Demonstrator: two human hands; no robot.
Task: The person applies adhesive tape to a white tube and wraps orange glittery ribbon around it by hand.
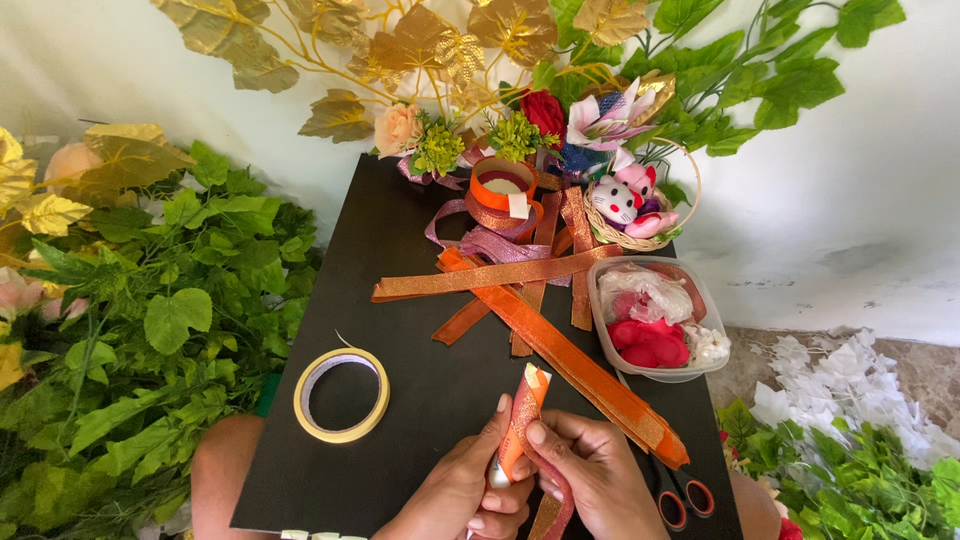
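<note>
My left hand (462, 490) and my right hand (590, 478) meet at the near edge of a black board (400, 300). Together they pinch a folded piece of glittery orange ribbon (523, 408) that stands upright between the thumbs. A small white and grey object at the ribbon's lower end sits in my left fingers. A tail of pink ribbon (556, 510) hangs below my right hand. A long orange ribbon strip (570, 360) lies diagonally just to the right.
A roll of yellowish tape (341, 394) lies left of the hands. Orange-handled scissors (678, 495) sit at the right. Further back are loose ribbon strips, an orange ribbon spool (503, 186), a plastic tub (655, 320) of red petals, a small basket (633, 205) with toys, and artificial leaves all around.
</note>
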